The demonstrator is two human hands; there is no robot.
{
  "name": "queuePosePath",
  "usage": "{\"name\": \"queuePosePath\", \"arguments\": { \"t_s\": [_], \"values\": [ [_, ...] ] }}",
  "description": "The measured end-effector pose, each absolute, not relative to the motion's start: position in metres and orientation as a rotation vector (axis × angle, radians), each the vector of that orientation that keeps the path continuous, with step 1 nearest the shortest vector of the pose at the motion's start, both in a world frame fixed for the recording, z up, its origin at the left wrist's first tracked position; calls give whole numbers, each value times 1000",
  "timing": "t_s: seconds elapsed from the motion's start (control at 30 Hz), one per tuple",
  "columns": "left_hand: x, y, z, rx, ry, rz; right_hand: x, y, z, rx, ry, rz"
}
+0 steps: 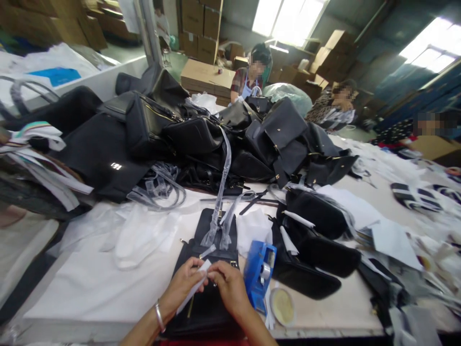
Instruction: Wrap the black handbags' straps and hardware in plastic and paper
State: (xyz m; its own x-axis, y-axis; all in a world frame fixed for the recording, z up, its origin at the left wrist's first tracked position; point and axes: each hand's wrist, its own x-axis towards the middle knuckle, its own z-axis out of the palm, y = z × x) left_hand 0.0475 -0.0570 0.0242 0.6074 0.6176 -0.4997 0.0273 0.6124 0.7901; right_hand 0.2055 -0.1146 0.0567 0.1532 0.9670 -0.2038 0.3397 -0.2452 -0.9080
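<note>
A black backpack lies on the table right in front of me, with gold-coloured hardware and straps wrapped in clear plastic. Over its front, my left hand pinches a narrow white strip, apparently paper or thin foam. The fingers of my right hand are closed at the strip's upper end, and their tips are partly hidden. A blue tape dispenser with a roll of clear tape stands just right of the backpack, close to my right hand.
Black bags are heaped across the back of the table. More black bags lie to the right, near a round yellowish disc. White wrapping sheets cover the left. Co-workers sit beyond the heap, before stacked cartons.
</note>
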Motion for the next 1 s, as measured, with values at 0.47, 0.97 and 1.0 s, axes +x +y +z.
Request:
{"name": "queuePosePath", "arguments": {
  "t_s": [0.47, 0.97, 1.0],
  "values": [
    [47, -61, 17, 935, 886, 476, 207, -105, 59, -1873, -1515, 950],
    [47, -63, 30, 1041, 887, 460, 220, -99, 45, -1958, -1251, 1151],
    [46, -61, 31, 1009, 871, 465, 220, -99, 42, -1879, -1199, 1220]
  ]
}}
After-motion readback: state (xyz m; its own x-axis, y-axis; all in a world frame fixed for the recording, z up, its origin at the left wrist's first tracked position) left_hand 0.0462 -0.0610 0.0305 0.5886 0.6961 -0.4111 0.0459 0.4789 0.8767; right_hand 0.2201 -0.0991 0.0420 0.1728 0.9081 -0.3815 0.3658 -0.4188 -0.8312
